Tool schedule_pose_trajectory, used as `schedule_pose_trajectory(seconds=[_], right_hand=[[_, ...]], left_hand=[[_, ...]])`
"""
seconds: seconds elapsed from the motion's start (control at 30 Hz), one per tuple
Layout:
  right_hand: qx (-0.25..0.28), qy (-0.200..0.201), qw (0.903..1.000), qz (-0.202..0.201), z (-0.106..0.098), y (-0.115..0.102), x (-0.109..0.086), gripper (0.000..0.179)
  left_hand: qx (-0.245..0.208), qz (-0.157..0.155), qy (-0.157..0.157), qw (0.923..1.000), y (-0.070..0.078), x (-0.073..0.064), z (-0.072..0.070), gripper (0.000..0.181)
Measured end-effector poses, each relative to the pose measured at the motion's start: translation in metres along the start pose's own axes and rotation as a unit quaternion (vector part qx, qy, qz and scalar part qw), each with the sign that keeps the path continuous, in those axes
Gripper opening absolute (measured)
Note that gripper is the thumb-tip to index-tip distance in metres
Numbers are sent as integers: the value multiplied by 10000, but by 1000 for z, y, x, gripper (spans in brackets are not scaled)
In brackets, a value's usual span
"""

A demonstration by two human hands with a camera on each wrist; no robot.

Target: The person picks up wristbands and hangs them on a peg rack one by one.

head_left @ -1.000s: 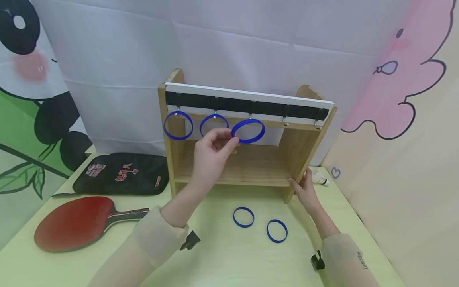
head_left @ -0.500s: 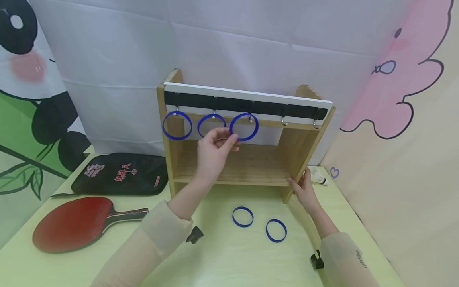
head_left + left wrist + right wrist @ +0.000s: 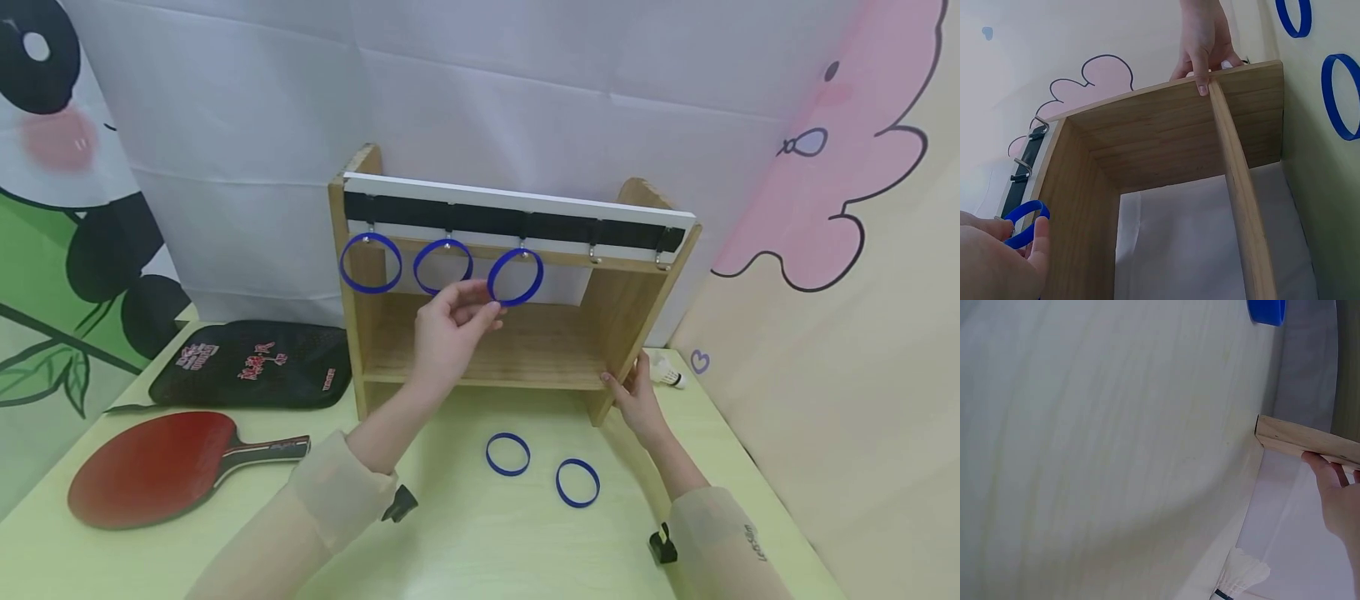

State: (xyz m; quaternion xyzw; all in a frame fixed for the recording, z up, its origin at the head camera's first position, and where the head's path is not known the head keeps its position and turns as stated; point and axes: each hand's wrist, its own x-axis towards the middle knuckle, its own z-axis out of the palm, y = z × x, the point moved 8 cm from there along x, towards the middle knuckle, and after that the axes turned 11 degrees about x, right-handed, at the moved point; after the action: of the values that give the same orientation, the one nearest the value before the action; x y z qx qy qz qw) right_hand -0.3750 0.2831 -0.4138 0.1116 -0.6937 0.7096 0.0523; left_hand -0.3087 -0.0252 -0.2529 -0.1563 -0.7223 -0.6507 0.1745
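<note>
Two hung rings (image 3: 372, 290) dangle from the shelf (image 3: 555, 342), the left hand (image 3: 447, 333) pinches a third ring (image 3: 531, 293) at its middle hook (image 3: 522, 244), the right hand (image 3: 642, 406) grips its side (image 3: 618, 308), and two loose rings (image 3: 508, 473) await before it.

From here the shelf (image 3: 555, 343) is smooth wood, its hooks (image 3: 596, 255) shiny metal, the 5 rings (image 3: 1266, 312) perhaps plastic.

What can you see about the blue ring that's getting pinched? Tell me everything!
This blue ring is a thin, plain, round band that looks like rubber or plastic. It's held tilted in front of the wooden shelf, its top at the third hook from the left in the head view. I can't tell whether it's on the hook. The left hand's grip pinches its lower left edge.
</note>
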Motion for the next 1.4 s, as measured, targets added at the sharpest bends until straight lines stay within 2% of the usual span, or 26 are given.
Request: schedule_pose_trajectory(seconds=[0.13, 0.33, 0.5, 0.67, 0.77, 0.87, 1.0, 1.17, 1.23, 1.4], right_hand=[[-20, 9, 10000, -34, -2, 1, 1, 68], [-87, -17, 9999, -69, 8, -19, -7, 67], [-56, 15, 9999, -86, 2, -10, -3, 67], [-66, 21, 9998, -202, -4, -1, 2, 67], [-70, 9, 9996, -275, -4, 0, 2, 67], [-99, 25, 9996, -272, -4, 1, 2, 67], [-141, 47, 9996, -224, -4, 3, 1, 66], [-183, 82, 9995, -236, -4, 4, 1, 66], [-194, 95, 9995, -228, -4, 5, 1, 66], [-209, 71, 9995, -230, -3, 4, 0, 66]], left_hand=[[179, -75, -156, 9997, -2, -7, -1, 38], [646, -3, -430, 9970, -4, -21, 1, 41], [1271, 157, -698, 9893, -12, -31, 4, 38], [1466, 396, -1107, 9822, -26, -39, 8, 40], [1700, 570, -1367, 9743, -37, -44, 11, 45], [2188, 667, -1631, 9597, -52, -49, 15, 47], [2750, 644, -2029, 9376, -72, -56, 20, 46], [3028, 712, -2611, 9138, -88, -64, 25, 48], [3139, 810, -2889, 9008, -94, -68, 28, 50], [3530, 1149, -3521, 8592, -110, -76, 38, 52]])
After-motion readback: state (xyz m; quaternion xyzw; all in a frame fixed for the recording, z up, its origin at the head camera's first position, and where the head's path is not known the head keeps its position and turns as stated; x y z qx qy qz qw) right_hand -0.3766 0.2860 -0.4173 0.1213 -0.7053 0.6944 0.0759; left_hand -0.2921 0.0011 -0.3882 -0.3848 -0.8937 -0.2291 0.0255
